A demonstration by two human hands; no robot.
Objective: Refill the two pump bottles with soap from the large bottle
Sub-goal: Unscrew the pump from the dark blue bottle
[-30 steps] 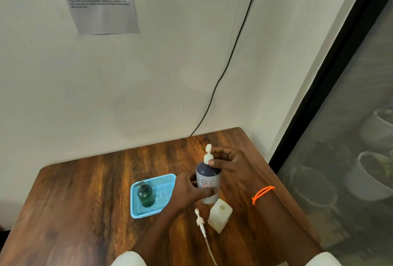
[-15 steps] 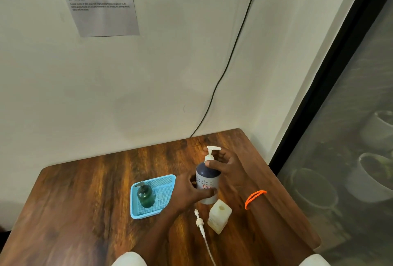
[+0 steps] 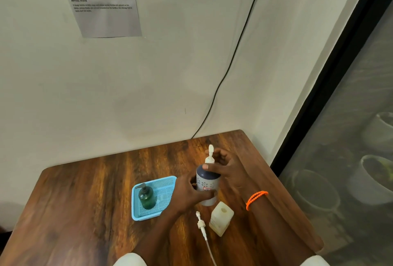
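A dark blue and white pump bottle [image 3: 207, 182] stands upright on the wooden table [image 3: 89, 197]. My left hand [image 3: 189, 193] grips its lower body. My right hand [image 3: 225, 168] curls round its shoulder and the collar of its white pump head [image 3: 210, 155]. A small green pump bottle [image 3: 146, 197] stands in the light blue tray [image 3: 168, 182] to the left. A pale square bottle [image 3: 221, 218] with an open mouth sits in front, with a loose white pump head and tube [image 3: 202, 226] lying beside it.
The table sits in a corner against a white wall, with a black cable [image 3: 229, 67] running down it and a printed sheet [image 3: 102, 2] taped above. A dark-framed glass panel [image 3: 350, 116] borders the right side. An orange bracelet [image 3: 256, 198] circles my right wrist.
The white pump head has turned on the blue bottle, its nozzle swinging round. My right hand shifted slightly on the collar; my left hand kept hold of the bottle.
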